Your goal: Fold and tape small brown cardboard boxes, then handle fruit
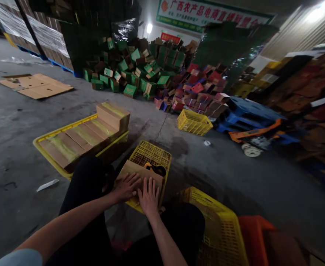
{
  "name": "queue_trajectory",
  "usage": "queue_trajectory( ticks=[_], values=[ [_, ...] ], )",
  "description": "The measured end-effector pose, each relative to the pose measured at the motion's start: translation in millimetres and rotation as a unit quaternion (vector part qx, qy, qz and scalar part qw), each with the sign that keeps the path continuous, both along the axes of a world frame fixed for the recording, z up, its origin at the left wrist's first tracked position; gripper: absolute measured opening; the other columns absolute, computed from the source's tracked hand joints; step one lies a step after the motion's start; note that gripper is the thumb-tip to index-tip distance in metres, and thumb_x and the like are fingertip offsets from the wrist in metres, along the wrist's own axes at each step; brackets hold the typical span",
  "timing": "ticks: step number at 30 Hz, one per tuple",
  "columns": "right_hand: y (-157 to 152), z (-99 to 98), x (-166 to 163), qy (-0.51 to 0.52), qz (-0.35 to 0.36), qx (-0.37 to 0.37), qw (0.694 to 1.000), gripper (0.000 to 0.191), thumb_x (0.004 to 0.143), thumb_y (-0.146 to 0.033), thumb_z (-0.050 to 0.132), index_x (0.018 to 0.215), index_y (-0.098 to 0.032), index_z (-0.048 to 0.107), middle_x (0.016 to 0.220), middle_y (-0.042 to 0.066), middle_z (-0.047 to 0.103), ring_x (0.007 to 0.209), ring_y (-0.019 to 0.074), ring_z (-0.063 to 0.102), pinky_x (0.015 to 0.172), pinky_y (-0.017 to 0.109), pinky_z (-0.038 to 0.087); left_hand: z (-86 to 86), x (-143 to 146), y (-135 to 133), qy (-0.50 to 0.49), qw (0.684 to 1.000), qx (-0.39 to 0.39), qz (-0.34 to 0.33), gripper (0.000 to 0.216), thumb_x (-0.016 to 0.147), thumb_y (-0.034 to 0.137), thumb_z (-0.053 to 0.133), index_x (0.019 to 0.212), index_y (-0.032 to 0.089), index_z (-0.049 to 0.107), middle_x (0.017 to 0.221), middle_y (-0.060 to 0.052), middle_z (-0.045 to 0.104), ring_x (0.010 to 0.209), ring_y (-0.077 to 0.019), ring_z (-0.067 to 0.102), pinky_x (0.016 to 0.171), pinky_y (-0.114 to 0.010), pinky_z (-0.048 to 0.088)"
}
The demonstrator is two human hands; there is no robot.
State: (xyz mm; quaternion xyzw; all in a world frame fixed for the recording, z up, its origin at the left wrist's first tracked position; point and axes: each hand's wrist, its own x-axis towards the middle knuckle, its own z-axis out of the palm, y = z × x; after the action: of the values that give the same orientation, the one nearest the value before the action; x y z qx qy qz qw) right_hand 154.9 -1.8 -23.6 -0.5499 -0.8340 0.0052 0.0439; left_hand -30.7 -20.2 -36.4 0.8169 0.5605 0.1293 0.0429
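Observation:
Between my knees a brown cardboard box (136,169) lies on a yellow plastic crate (153,150) whose latticed face is turned up. My left hand (127,186) rests flat on the box, fingers stretched out. Close beside it, my right hand (149,195) presses on the same surface with its fingers spread. Just beyond the box sits a black and orange tape dispenser (157,169), partly hidden by the box edge. To the left, a yellow crate (47,149) holds several taped cardboard boxes (79,135), one standing higher at the far end.
At my right stands another yellow crate (220,214) beside an orange container (255,236). A smaller yellow basket (195,123) is farther off, near an orange pallet jack (255,135) with blue pallets. Heaped green boxes (130,90) and red boxes (198,88) lie behind; flattened cardboard (37,85) is at left.

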Motion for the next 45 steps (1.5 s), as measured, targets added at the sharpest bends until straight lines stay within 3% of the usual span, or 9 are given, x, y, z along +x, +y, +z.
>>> queue_trajectory(
  ticks=[3, 7, 11, 15, 22, 30, 32, 37, 45],
  values=[
    [-1.1, -3.0, -0.9, 0.016, 0.012, 0.027, 0.999, 0.063, 0.103, -0.049, 0.034, 0.159, -0.023, 0.024, 0.167, 0.013, 0.017, 0.153, 0.0350, 0.017, 0.118, 0.062, 0.021, 3.3, -0.5, -0.1, -0.008, 1.000, -0.010, 0.006, 0.064, 0.094, 0.031, 0.051, 0.155, 0.023, 0.034, 0.165, -0.009, 0.029, 0.153, -0.0288, 0.021, 0.122, -0.053, 0.015],
    [-5.2, -6.0, -7.2, 0.032, 0.066, 0.049, 0.996, 0.059, 0.105, -0.040, 0.030, 0.160, -0.019, 0.022, 0.165, 0.010, 0.024, 0.153, 0.0276, 0.020, 0.121, 0.054, 0.021, 4.2, -2.9, -3.9, -0.025, 1.000, -0.011, 0.001, 0.070, 0.090, 0.027, 0.052, 0.156, 0.019, 0.031, 0.165, -0.010, 0.027, 0.154, -0.0274, 0.020, 0.123, -0.049, 0.017],
    [-9.1, -5.3, -13.5, 0.038, 0.063, 0.058, 0.996, 0.060, 0.105, -0.041, 0.030, 0.159, -0.016, 0.023, 0.164, 0.011, 0.028, 0.152, 0.0274, 0.024, 0.121, 0.053, 0.023, 0.9, -6.3, -7.9, -0.035, 0.999, 0.009, 0.001, 0.081, 0.085, 0.035, 0.058, 0.158, 0.017, 0.027, 0.166, -0.012, 0.025, 0.154, -0.0302, 0.018, 0.122, -0.048, 0.018],
    [-12.6, -1.0, -16.4, 0.037, 0.054, 0.061, 0.996, 0.059, 0.105, -0.046, 0.033, 0.159, -0.023, 0.026, 0.164, 0.011, 0.026, 0.152, 0.0301, 0.025, 0.119, 0.057, 0.024, 0.6, -13.2, -9.9, -0.042, 0.999, 0.015, 0.000, 0.085, 0.084, 0.041, 0.061, 0.158, 0.020, 0.027, 0.165, -0.011, 0.027, 0.152, -0.0297, 0.023, 0.121, -0.047, 0.022],
    [-19.2, 1.8, -15.7, 0.046, 0.040, 0.032, 0.998, 0.063, 0.104, -0.053, 0.033, 0.159, -0.024, 0.024, 0.165, 0.010, 0.023, 0.152, 0.0321, 0.023, 0.119, 0.059, 0.023, 7.2, -33.7, -13.6, -0.025, 0.991, 0.017, 0.128, 0.095, 0.082, 0.066, 0.059, 0.156, 0.012, 0.031, 0.164, -0.020, 0.026, 0.151, -0.0367, 0.023, 0.119, -0.054, 0.021],
    [-19.5, -1.8, -29.1, 0.038, 0.076, 0.017, 0.996, 0.068, 0.102, -0.049, 0.038, 0.160, -0.018, 0.019, 0.165, 0.011, 0.021, 0.154, 0.0332, 0.014, 0.119, 0.061, 0.021, 3.9, -24.9, -15.8, -0.006, 0.989, 0.012, 0.145, 0.095, 0.079, 0.048, 0.066, 0.157, 0.011, 0.027, 0.165, -0.022, 0.019, 0.154, -0.0387, 0.014, 0.122, -0.058, 0.010],
    [-19.2, 0.3, -31.1, 0.046, 0.082, 0.015, 0.995, 0.065, 0.103, -0.047, 0.036, 0.159, -0.017, 0.021, 0.165, 0.010, 0.024, 0.154, 0.0321, 0.015, 0.120, 0.058, 0.022, 3.2, -22.3, -15.7, -0.006, 0.991, 0.015, 0.136, 0.093, 0.079, 0.045, 0.066, 0.157, 0.014, 0.027, 0.166, -0.021, 0.016, 0.154, -0.0390, 0.010, 0.121, -0.059, 0.009],
    [-21.2, 7.2, -34.1, 0.076, 0.111, 0.011, 0.991, 0.058, 0.106, -0.042, 0.028, 0.159, -0.019, 0.022, 0.164, 0.007, 0.027, 0.153, 0.0264, 0.020, 0.123, 0.052, 0.018, 1.1, -16.0, -15.5, 0.007, 0.999, -0.008, 0.033, 0.092, 0.081, 0.032, 0.061, 0.160, 0.013, 0.017, 0.168, -0.017, 0.015, 0.156, -0.0313, 0.009, 0.123, -0.050, 0.010],
    [-21.3, 6.9, -29.1, 0.064, 0.063, 0.011, 0.996, 0.059, 0.105, -0.044, 0.029, 0.159, -0.020, 0.024, 0.163, 0.008, 0.030, 0.152, 0.0256, 0.024, 0.122, 0.054, 0.019, 4.4, -15.4, -16.2, 0.004, 1.000, -0.007, 0.026, 0.092, 0.084, 0.035, 0.063, 0.160, 0.017, 0.015, 0.168, -0.016, 0.016, 0.155, -0.0302, 0.011, 0.123, -0.049, 0.014]
  ],
)
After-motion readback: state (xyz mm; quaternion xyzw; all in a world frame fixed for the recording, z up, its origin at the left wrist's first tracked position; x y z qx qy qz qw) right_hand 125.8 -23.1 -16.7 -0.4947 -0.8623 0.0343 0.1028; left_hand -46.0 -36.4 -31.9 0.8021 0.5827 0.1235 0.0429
